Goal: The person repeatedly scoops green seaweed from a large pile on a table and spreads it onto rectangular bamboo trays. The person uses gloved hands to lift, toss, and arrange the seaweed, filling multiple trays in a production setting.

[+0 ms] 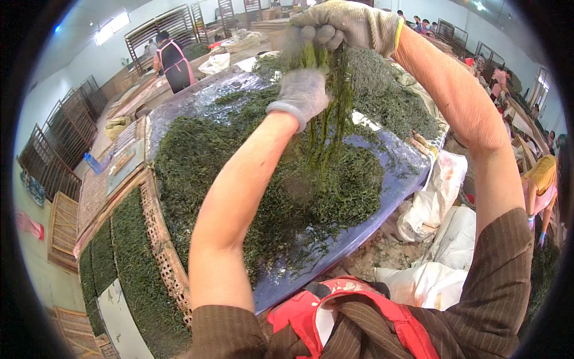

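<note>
My right hand (345, 27), in a grey work glove with a yellow cuff edge, is raised at the top of the view. Its fingers are curled round a bunch of long, stringy green plant strands (334, 103) that hang down. Just below it is my left hand (302, 94), also gloved, beside the strands; motion blur hides its fingers, so I cannot tell its grip. Beneath both hands a heap of dark green shredded plant matter (215, 152) spreads over a blue plastic-covered table (358, 233). Farther back lies a greyer green pile (381, 89).
At left, a woven tray (163, 242) holds green layers and a white board (121, 318). White sacks (430, 282) lie at right by the table's edge. Slatted racks (58, 148) line the wall. A person in a pink-strapped apron (175, 67) stands at another table; others work at right.
</note>
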`<state>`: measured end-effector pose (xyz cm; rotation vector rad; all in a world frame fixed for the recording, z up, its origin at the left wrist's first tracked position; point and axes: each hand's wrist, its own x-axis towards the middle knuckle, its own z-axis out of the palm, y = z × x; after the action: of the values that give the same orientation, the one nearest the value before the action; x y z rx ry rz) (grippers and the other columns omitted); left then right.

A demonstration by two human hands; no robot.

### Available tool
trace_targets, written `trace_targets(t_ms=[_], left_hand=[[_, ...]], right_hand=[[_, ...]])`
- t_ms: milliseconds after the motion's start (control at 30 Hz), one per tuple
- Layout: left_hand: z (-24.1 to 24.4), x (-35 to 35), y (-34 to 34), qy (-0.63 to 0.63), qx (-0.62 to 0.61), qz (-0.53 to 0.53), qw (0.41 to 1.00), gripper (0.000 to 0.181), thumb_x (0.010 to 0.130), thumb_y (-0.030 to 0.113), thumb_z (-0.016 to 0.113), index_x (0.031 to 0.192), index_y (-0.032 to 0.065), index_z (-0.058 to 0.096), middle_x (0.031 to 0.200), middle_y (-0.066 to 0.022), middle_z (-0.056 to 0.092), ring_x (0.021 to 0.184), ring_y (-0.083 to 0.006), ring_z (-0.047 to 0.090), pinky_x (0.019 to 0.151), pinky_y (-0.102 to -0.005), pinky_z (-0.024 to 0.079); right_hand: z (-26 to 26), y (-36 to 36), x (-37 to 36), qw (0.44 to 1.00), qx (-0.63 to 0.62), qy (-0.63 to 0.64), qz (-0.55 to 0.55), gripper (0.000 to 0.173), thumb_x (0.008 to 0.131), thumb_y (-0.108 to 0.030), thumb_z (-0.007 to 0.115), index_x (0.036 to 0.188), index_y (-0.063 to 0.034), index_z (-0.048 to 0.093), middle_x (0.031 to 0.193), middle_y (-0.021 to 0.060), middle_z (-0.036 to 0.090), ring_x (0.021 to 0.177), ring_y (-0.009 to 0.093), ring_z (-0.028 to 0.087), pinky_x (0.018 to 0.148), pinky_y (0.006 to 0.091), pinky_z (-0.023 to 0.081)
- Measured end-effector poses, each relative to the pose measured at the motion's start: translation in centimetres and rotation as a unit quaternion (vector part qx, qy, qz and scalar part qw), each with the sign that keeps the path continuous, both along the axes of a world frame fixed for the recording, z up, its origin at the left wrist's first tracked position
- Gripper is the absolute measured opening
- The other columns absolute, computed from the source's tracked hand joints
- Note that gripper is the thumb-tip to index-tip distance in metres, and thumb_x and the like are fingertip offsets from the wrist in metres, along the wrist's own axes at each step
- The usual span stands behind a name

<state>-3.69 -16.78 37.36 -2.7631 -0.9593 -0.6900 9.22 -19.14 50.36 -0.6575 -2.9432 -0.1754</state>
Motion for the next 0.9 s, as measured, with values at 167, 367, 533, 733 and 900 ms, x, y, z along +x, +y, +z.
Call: trace_targets(t_ms=[167,367,533,733,900], left_hand=[[-10.3,1.4,3.4,-0.078,-0.009,-0.011,0.997,0.035,0.083,0.029,0.064,0.11,0.0078,0.062,0.093,-0.0164,0.065,0.079,-0.0278,0.066,0.071,-0.0406,0.054],[-30.5,0.9,2.3,-0.134,-0.182,0.018,0.974,0.027,0.082,0.03,0.06,0.094,0.0063,0.064,0.086,-0.0171,0.064,0.08,-0.0355,0.062,0.073,-0.045,0.051],[-37.7,-1.6,-1.0,-0.128,-0.273,-0.016,0.953,0.029,0.084,0.031,0.056,0.094,0.0058,0.066,0.095,-0.0184,0.065,0.09,-0.0353,0.061,0.08,-0.0436,0.049],[-24.8,-10.0,2.6,-0.025,-0.572,-0.011,0.82,0.048,0.085,0.037,0.062,0.121,0.0055,0.058,0.122,-0.0138,0.06,0.111,-0.028,0.057,0.097,-0.0386,0.043],[-16.2,-5.3,4.1,-0.148,-0.438,-0.126,0.878,0.1,0.077,0.045,0.072,0.149,0.0079,0.013,0.15,-0.0206,0.024,0.138,-0.0318,0.026,0.111,-0.0424,0.028]], right_hand=[[-0.5,-2.7,0.2,0.909,-0.204,0.302,-0.201,0.044,0.078,-0.017,0.068,0.118,-0.0021,0.06,0.107,0.0113,0.066,0.1,0.025,0.061,0.09,0.0365,0.049],[-3.0,-4.4,1.7,0.892,-0.21,0.34,-0.211,0.043,0.078,-0.017,0.067,0.118,-0.002,0.061,0.107,0.0115,0.066,0.1,0.025,0.061,0.09,0.036,0.049],[-10.8,-9.5,4.0,0.844,-0.257,0.383,-0.272,0.042,0.079,-0.016,0.067,0.118,-0.0019,0.061,0.107,0.0116,0.066,0.1,0.024,0.061,0.09,0.0356,0.049],[-21.9,-15.1,4.6,0.767,-0.326,0.448,-0.324,0.041,0.079,-0.016,0.066,0.117,-0.0018,0.061,0.107,0.0117,0.066,0.1,0.024,0.061,0.09,0.0351,0.049],[-23.3,-18.9,6.1,0.73,-0.305,0.47,-0.393,0.04,0.08,-0.016,0.066,0.117,-0.0017,0.061,0.107,0.0119,0.066,0.1,0.024,0.061,0.09,0.0347,0.05]])
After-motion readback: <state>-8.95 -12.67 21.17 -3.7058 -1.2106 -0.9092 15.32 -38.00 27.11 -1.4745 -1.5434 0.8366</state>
